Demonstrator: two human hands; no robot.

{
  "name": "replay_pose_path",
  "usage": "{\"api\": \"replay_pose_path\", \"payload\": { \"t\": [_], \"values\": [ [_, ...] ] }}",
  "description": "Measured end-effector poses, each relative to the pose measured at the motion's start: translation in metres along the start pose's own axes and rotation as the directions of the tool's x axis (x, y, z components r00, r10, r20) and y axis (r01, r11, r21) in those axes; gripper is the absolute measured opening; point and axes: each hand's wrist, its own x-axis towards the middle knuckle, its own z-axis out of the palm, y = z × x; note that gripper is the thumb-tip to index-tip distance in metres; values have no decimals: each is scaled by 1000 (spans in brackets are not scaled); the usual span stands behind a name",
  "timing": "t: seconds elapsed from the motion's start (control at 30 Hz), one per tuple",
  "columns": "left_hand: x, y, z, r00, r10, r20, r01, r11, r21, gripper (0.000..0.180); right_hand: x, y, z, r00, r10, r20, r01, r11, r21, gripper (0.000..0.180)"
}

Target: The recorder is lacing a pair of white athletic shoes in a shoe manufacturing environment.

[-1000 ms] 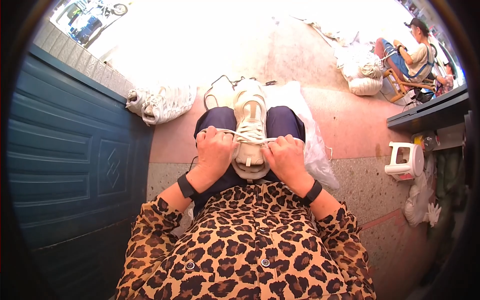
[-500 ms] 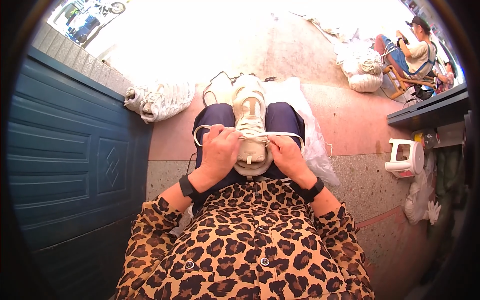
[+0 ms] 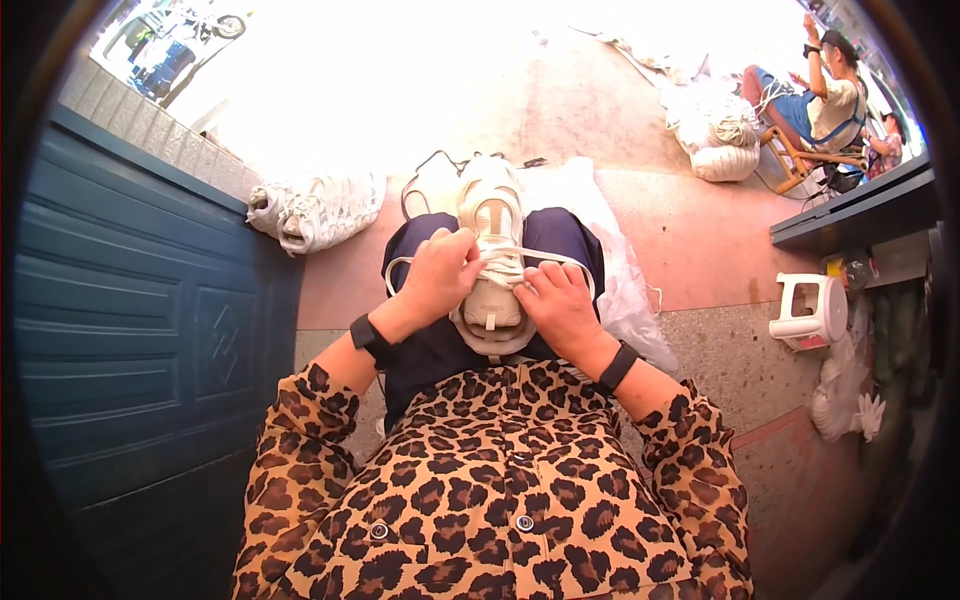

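Note:
A cream sneaker lies on my lap, toe pointing away, resting on dark blue trousers. My left hand pinches the white lace over the shoe's tongue. My right hand rests against the shoe's right side with the lace running over its fingers. Lace loops stretch out to both sides of the shoe. Both wrists wear black bands, and the sleeves are leopard print.
A dark blue panelled door stands at my left. A pile of white sneakers lies on the floor ahead left. A clear plastic bag lies under my right leg. A white stool stands right. Another person sits far right.
My hands have moved from pulling the lace apart at both sides to working closer together over the tongue; the left hand has shifted up and right onto the lace.

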Motion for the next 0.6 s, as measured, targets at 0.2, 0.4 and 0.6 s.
{"api": "replay_pose_path", "payload": {
  "t": [0.2,0.4,0.6],
  "values": [
    [34,24,-2,947,180,265,41,753,-656,20,66,-23,-82,888,137,-438,185,765,616,15],
    [32,-7,0,939,-123,322,167,980,-112,19,93,10,-166,658,538,-527,248,507,826,15],
    [17,-31,-15,869,-81,488,45,995,84,26,59,10,-64,731,644,225,-347,68,935,15]
  ]
}}
